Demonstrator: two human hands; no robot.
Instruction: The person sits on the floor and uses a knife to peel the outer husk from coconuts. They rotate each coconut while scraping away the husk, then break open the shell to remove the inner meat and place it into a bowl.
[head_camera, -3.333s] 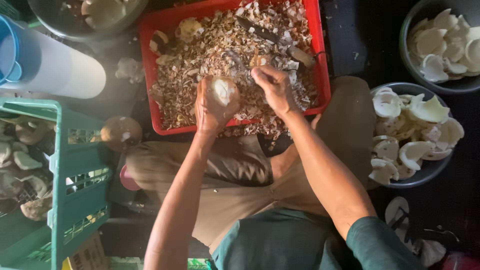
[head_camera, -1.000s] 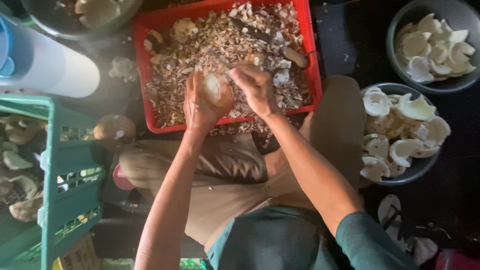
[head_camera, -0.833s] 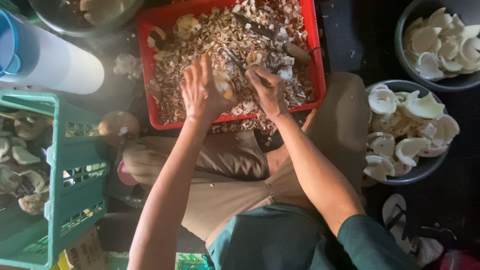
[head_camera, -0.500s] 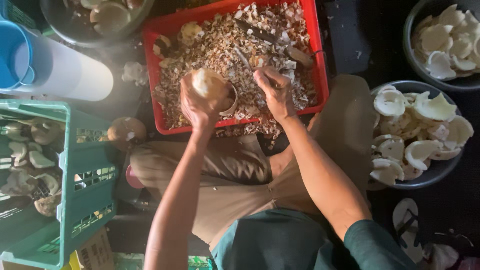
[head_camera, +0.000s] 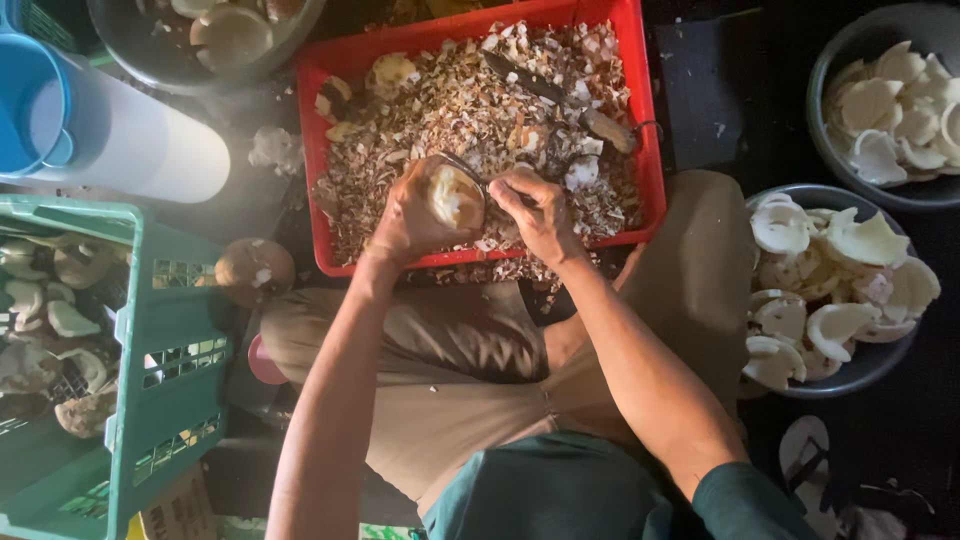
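The fingers of the left hand (head_camera: 415, 215) are curled tight around a round brown-and-white piece of coconut (head_camera: 455, 195), held just above the red tray (head_camera: 312, 170). The right hand (head_camera: 540, 210) is closed around a small curved tool (head_camera: 478, 178) that touches the piece's edge. Half a second ago the piece sat higher and showed its round brown back; now it has turned, and its pale side faces up. That looks like more of the brown skin coming off.

The tray is full of brown and white scraps. To the right, two grey bowls (head_camera: 880, 360) hold white peeled pieces. A green crate (head_camera: 170, 360) stands well to the left. The hands have little open room; the tray's near rim lies just under them.
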